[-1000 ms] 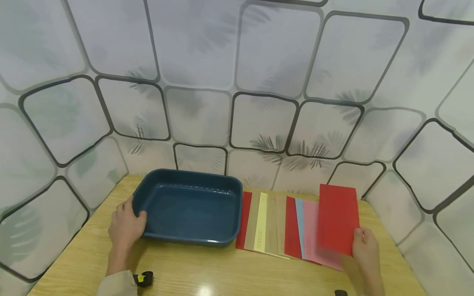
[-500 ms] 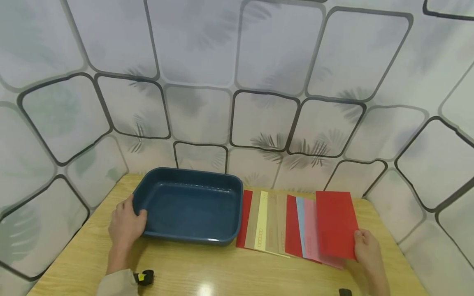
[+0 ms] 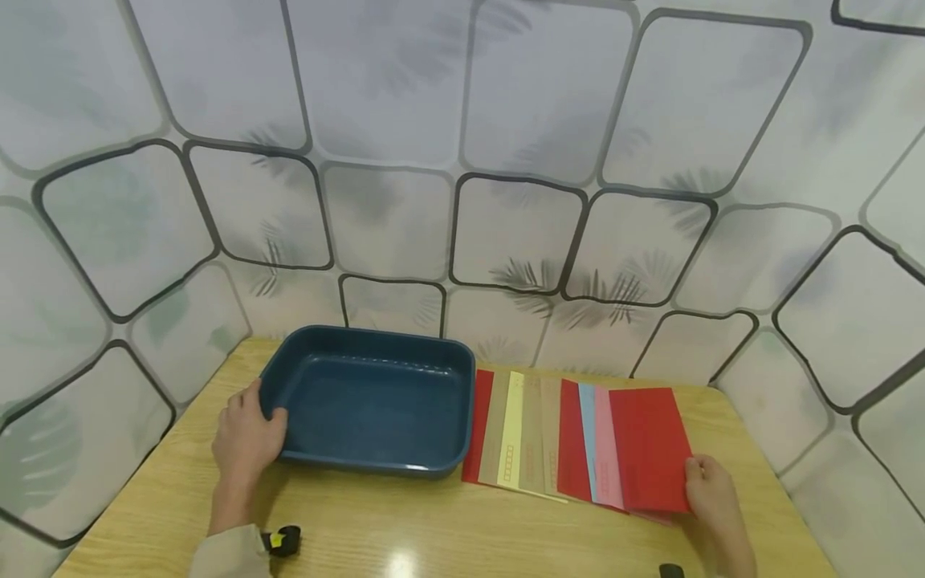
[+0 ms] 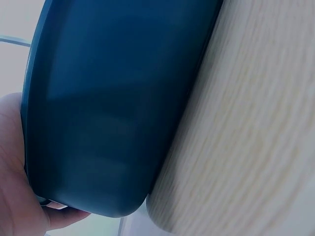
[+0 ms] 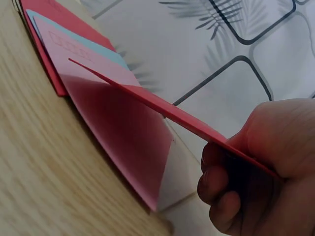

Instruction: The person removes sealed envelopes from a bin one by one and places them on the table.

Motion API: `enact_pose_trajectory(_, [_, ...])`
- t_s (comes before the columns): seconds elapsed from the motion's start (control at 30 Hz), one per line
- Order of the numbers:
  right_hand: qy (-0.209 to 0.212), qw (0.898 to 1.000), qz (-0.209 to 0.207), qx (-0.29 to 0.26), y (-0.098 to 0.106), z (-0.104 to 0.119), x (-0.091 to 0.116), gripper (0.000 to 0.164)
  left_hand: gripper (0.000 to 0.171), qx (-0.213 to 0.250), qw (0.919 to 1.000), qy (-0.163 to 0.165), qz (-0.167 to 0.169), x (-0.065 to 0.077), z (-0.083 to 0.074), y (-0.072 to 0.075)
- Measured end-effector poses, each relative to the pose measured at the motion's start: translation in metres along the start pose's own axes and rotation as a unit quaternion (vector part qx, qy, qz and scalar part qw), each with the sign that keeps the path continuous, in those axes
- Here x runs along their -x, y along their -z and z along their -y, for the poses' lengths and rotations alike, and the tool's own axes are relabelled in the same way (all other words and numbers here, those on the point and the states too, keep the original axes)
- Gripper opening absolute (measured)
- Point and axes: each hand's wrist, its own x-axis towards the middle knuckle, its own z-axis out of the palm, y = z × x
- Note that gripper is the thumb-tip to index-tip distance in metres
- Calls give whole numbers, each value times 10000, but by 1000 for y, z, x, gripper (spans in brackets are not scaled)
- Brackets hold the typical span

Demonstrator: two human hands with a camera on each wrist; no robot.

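My left hand grips the left end of a dark blue rectangular tray, thumb over the rim and fingers outside. The left wrist view has the tray wall large, with the hand at its lower left. On the right, my right hand pinches a red envelope by its lower right edge. This envelope overlaps a pink envelope. In the right wrist view the red envelope stands tilted above the pink one, with thumb on one face and fingers curled under.
Between tray and right hand lies a fanned row of several envelopes: red, brown, yellow, light blue. The wooden table ends at a patterned wall behind. A black strap end hangs by the left wrist.
The red envelope in my right hand has come down and slightly left, now covering more of the pink envelope. My left hand and the tray stay put.
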Motion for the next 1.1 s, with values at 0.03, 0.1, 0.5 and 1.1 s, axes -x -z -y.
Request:
enact_pose_trajectory(0.03, [-8, 10000, 12, 18, 0, 0, -1, 51, 62, 2, 10000, 10, 8, 0, 0, 0])
enact_pose_trajectory(0.1, [-28, 10000, 25, 32, -1, 1, -2, 51, 62, 11, 10000, 28, 11, 0, 0, 0])
enact_pose_trajectory(0.5, [-91, 9999, -61, 130, -4, -2, -4, 48, 61, 34, 9999, 45, -102, 0, 2, 0])
enact_pose_trajectory(1.1, [-337, 9986, -224, 332, -9, -6, -2, 50, 63, -19, 10000, 39, -56, -3, 1, -1])
